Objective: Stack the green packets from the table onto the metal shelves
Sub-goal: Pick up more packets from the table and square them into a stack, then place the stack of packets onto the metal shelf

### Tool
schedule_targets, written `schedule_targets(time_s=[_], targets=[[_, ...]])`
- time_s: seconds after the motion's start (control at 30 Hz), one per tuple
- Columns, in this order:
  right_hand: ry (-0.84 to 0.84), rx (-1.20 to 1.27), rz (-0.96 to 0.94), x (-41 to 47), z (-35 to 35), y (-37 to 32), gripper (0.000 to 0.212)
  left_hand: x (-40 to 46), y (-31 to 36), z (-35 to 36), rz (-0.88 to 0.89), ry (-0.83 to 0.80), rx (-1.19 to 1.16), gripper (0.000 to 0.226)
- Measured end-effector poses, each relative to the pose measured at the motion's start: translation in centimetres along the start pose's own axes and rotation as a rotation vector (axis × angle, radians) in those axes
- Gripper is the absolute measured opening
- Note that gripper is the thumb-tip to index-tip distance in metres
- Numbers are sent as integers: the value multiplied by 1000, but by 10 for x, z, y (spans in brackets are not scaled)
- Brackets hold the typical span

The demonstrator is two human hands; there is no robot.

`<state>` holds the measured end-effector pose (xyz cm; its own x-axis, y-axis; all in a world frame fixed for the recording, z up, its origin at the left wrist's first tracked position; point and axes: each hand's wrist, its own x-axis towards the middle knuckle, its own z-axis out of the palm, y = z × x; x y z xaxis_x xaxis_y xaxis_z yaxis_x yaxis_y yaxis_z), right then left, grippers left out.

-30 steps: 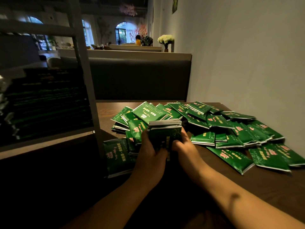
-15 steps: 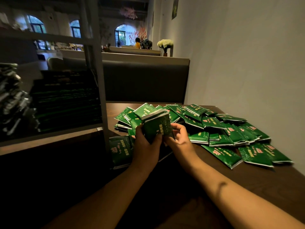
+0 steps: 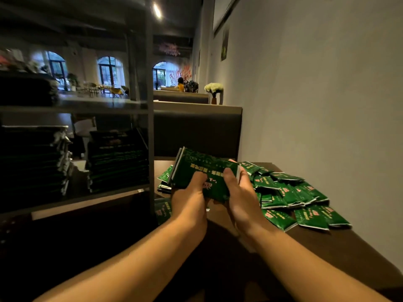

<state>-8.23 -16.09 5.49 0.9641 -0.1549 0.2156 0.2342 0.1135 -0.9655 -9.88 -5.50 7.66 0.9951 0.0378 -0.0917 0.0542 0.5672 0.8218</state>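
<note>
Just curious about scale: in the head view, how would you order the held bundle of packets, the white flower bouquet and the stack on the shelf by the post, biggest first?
As they look:
1. Shelf stack
2. Held bundle, nearly as large but nearer the camera, so unsure
3. White flower bouquet, far off

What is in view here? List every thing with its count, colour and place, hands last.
bundle: one handful of packets, green, held in both hands above the table's near edge
loose packets: many, count unclear, green with pink print, heaped on the table by the wall
table: one, dark brown, right, against the wall
shelves: one metal rack, grey, left of the table
stacks: at least two, dark green, on the lower shelf
wall: one, pale, right
flowers: one bunch, white, on the partition behind
left hand: one, grip on the bundle's left side
right hand: one, grip on the bundle's right side
</note>
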Motion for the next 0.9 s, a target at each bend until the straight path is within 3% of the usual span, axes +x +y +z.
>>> schedule_targets(time_s=[0.1, 0.2, 0.3, 0.37, 0.5, 0.63, 0.9], targets=[[-14, -72, -141, -7, 17, -25, 40, -16, 28, 3, 28, -27, -6, 14], [-19, -157, -317, -12, 37, -47, 36, -25, 60, -2, 71, 82, 14, 15], [-81, -190, -400, -16, 64, -71, 16, -31, 95, -11, 145, 142, 55, 21], [-117, -194, -412, -16, 85, -83, 14, -37, 119, -16, 174, 159, 57, 19], [-234, -138, -336, -12, 140, -114, 12, -42, 167, -39, 265, 224, 27, 16], [-304, -171, -237, 13, 190, -137, 12, -43, 197, -67, 375, 321, 7, 39], [-376, -352, -58, 69, 292, -153, 31, -42, 231, -124, 474, 386, 20, 18]])
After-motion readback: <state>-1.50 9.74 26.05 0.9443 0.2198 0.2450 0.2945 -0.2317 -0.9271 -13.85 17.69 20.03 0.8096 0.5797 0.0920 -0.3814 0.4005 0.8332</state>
